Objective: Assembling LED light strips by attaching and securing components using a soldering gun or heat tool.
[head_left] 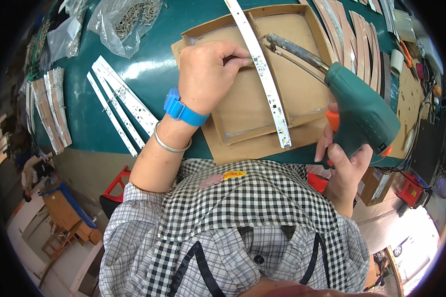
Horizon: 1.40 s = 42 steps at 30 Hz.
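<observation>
A long white LED circuit board strip [271,89] lies across a shallow cardboard tray [282,131]. Beside the strip's left edge, my left hand [210,69] is pinched closed, thumb against forefinger. Whatever small thing sits between those fingertips is too hidden to name. My right hand [349,161] grips a green soldering gun [362,106] with an orange trigger. The gun's metal tip points left, over the strip close to my left fingertips; whether it touches cannot be told.
Several more white board strips [119,91] lie left of the tray. Bundled strips [49,109] sit farther left. A clear plastic bag [126,22] of small metal parts is at the back left. Copper-coloured strips [364,49] and a tape roll [396,62] lie at the right.
</observation>
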Each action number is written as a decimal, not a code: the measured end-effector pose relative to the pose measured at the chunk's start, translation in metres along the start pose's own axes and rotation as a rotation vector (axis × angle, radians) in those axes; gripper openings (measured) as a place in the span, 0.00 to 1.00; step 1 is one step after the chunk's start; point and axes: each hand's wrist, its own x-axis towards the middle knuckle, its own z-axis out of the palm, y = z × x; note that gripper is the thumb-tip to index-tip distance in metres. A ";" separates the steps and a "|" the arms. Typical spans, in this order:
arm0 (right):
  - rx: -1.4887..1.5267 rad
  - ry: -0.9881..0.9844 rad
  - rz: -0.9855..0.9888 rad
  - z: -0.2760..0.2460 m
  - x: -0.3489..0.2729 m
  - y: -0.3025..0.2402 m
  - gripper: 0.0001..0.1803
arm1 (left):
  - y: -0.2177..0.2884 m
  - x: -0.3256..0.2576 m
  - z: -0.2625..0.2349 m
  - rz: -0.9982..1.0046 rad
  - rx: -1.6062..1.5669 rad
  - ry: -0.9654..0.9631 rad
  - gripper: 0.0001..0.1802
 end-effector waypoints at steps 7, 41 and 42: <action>-0.054 0.083 0.096 0.001 -0.005 -0.004 0.38 | -0.003 0.000 0.002 0.043 0.018 0.023 0.06; -0.032 0.063 -0.101 -0.028 0.008 -0.005 0.45 | -0.001 -0.001 0.002 0.013 -0.032 0.028 0.09; -0.025 0.055 -0.109 -0.031 0.008 -0.006 0.45 | 0.000 -0.001 0.002 0.008 -0.048 0.032 0.10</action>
